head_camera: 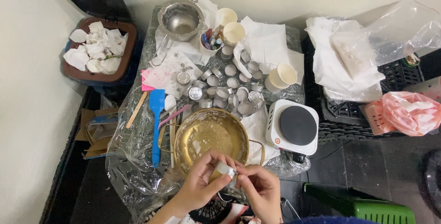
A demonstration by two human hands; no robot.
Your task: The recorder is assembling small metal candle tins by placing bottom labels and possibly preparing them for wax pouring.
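Lower centre of frame: left hand (202, 182) and right hand (259, 188) both pinch one small silver metal tealight cup (226, 169), fingers closed round it, held over the near rim of the wide brass-coloured bowl (183, 137), likely so that scraps drop in. The cup's inside is hidden. Empty matching cups (229, 93) cluster beyond; a white single-burner hotplate (294, 126) sits right.

Pale plaster walls (27, 113), dark tiled floor (367, 164), low plastic-draped table (124, 159) in the corner.
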